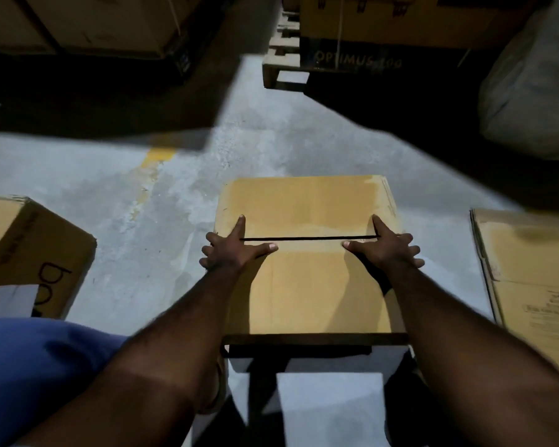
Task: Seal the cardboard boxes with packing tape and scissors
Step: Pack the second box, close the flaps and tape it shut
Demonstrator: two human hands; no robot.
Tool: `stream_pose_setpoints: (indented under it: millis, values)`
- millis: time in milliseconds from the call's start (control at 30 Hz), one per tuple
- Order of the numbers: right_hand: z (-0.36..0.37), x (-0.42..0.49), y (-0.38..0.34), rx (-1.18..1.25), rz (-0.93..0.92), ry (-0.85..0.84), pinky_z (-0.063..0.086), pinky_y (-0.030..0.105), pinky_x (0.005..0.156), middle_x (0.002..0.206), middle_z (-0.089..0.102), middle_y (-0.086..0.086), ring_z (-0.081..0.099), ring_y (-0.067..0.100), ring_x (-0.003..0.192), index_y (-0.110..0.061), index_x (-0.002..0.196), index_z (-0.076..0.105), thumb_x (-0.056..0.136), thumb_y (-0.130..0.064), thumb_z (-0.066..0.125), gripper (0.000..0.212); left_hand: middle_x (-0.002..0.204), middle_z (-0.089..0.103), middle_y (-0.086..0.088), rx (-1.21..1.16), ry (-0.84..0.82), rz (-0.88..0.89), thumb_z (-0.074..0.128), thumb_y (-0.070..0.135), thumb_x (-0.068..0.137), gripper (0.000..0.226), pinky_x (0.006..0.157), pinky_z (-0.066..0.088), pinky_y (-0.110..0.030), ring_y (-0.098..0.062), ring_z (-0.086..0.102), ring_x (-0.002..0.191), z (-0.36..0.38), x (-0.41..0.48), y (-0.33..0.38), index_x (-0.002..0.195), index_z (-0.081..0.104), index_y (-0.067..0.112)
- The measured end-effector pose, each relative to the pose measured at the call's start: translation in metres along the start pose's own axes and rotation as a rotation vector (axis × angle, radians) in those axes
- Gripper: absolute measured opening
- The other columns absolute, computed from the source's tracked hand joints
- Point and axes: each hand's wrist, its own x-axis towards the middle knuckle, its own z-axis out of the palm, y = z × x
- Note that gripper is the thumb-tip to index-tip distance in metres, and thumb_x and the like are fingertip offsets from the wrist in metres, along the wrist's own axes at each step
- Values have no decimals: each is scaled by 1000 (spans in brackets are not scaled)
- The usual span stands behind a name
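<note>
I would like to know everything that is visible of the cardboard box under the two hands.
The cardboard box is plain brown, seen from above. Its two top flaps are folded shut, with a thin dark gap between them running left to right; no tape shows on it. The left hand and right hand press flat on the ends of that gap, fingers spread. Grey floor lies around it.

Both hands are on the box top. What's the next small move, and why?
Probably push the box flaps together until they meet: a dark gap runs between them, from the left hand to the right hand, both pressing flat. A closed seam should seal more cleanly.
</note>
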Motion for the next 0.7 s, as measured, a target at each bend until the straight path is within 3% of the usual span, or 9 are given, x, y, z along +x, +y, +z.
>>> stream_pose_setpoints:
  millis: [267,467,633,700]
  values:
    - [-69,-66,-123,114,-248,159,34,49,98,139,36,18,41,42,118,-60,151,21,57,-90,69,110,145,28,-21,-125,321,13,64,94,54,111,103,37,-55,-49,39,125,-146,-29,-25,149,19,60]
    - [-90,-141,-219,142,-434,143,32,53,103,147,32,20,37,45,126,-56,154,21,61,-87,71,111,145,27,-21,-142,481,-26,65,93,56,112,102,39,-56,-47,40,125,-259,-65,-85,151,20,57]
    - [-79,-210,-330,67,-605,103,27,59,110,155,27,22,31,48,134,-52,155,26,63,-84,72,108,143,32,-18,-218,560,-173,70,90,53,111,102,36,-54,-44,39,126,-343,-91,-173,150,26,56]
    - [-58,-238,-386,19,-713,34,26,61,110,156,29,22,28,49,137,-53,151,30,54,-93,68,112,143,32,-18,-273,606,-265,71,90,52,111,103,36,-54,-44,39,127,-368,-101,-230,149,27,57]
